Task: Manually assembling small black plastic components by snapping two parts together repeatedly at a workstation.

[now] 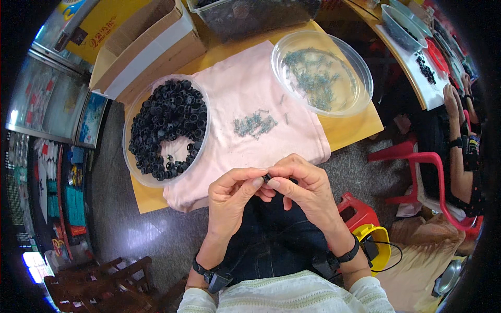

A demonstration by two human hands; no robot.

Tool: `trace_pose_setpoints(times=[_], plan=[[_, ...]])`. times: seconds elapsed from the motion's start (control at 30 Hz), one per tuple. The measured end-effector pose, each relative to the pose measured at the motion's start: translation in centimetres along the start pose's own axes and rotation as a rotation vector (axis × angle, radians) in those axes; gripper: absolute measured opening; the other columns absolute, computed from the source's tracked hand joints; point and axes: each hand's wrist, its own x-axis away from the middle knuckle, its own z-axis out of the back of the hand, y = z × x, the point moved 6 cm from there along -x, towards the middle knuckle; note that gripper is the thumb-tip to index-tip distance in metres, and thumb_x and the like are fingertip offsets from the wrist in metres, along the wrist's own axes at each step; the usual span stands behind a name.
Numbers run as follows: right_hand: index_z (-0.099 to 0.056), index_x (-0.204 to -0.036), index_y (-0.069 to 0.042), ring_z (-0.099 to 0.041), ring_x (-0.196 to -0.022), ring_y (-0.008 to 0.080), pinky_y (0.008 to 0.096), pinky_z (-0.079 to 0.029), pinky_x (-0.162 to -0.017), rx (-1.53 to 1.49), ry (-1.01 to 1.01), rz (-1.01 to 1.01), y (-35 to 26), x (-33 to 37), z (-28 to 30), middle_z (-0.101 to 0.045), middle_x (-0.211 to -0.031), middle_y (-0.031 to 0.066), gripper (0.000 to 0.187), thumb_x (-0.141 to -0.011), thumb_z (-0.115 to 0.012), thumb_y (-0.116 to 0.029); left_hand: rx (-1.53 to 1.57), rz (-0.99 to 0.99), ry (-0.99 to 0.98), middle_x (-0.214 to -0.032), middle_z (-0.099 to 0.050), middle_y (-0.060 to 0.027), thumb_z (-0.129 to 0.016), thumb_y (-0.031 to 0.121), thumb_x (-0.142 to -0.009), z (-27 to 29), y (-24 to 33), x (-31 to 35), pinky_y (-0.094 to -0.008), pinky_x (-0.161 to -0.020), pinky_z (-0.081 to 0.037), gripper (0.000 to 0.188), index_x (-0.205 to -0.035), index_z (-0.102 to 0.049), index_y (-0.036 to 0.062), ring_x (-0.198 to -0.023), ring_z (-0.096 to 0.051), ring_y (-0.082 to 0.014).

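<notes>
In front of my lap, my left hand (pixel 229 195) and my right hand (pixel 309 189) meet, thumbs and fingertips pinched together on a small black plastic part (pixel 267 178). Fingers cover most of that part, so its full shape is hidden. Beyond my hands lies a small heap of thin, shiny, greenish-clear pieces (pixel 254 124) on a pink cloth (pixel 222 151). To the left, many black ring-shaped plastic parts (pixel 166 117) fill a round clear tub (pixel 127 141). More thin pieces (pixel 313 78) lie in a second round clear tub (pixel 369 83) at the right.
An open cardboard box (pixel 151 55) and a dark-filled clear bin (pixel 250 18) stand at the table's (pixel 365 125) back. A red plastic chair (pixel 412 156) is at the right, near another person's arm (pixel 459 161). A yellow bucket (pixel 382 250) sits beside my right forearm.
</notes>
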Motion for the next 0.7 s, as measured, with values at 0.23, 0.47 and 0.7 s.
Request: trace_pose_setpoints(times=[0.23, 0.47, 0.7], plan=[[-0.065, -0.096, -0.002, -0.059, -0.066, 0.0077, 0.0206, -0.049, -0.051, 0.444, 0.227, 0.231, -1.9, -0.7, 2.8, -0.06, -0.083, 0.0045, 0.017, -0.079, -0.066, -0.004, -0.745, -0.252, 0.048, -0.086, -0.063, -0.0062, -0.062, 0.002, -0.084, -2.6, 2.3, -4.5, -0.023, -0.058, -0.048, 0.015, -0.098, -0.067, 0.0016, -0.068, -0.058, -0.0124], [-0.062, -0.093, -0.002, -0.061, -0.066, 0.0188, 0.0279, -0.05, -0.055, 0.704, 0.269, 0.274, -2.9, -1.0, 3.7, -0.058, -0.08, 0.0087, 0.017, -0.076, -0.065, -0.003, -1.471, -0.706, -0.09, -0.09, -0.056, -0.0073, -0.065, 0.002, -0.073, -6.1, 2.7, -8.4, -0.0327, -0.071, -0.045, 0.022, -0.094, -0.068, 0.007, -0.086, -0.052, -0.0232], [-0.057, -0.085, -0.003, -0.058, -0.076, 0.0304, 0.0383, -0.048, -0.063, 1.137, 0.159, 0.314, -3.5, -1.6, 2.7, -0.054, -0.083, 0.0112, 0.011, -0.076, -0.062, -0.006, -1.528, -0.652, -0.168, -0.091, -0.056, -0.0069, -0.066, 0.005, -0.072, -6.5, 2.7, -9.3, -0.0337, -0.072, -0.045, 0.014, -0.086, -0.066, 0.0054, -0.085, -0.052, -0.0244]])
